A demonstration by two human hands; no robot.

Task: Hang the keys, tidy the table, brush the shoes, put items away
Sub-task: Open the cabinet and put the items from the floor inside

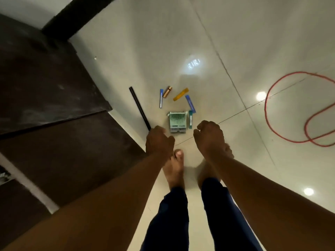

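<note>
Both hands reach down, left hand (159, 140) and right hand (210, 136) loosely curled and holding nothing, toward the green box (178, 121) and pens scattered on the floor (145, 51), so gathering them seems next.

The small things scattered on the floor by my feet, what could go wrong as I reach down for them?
The small round gold cylinder may roll away if nudged while you take its neighbours. The thin blue stick and teal stick lie flat on the glossy floor tiles, so they could slide instead of lifting. Your bare foot stands close to the green-striped box and the long black rod, so a step forward could land on them.
</note>
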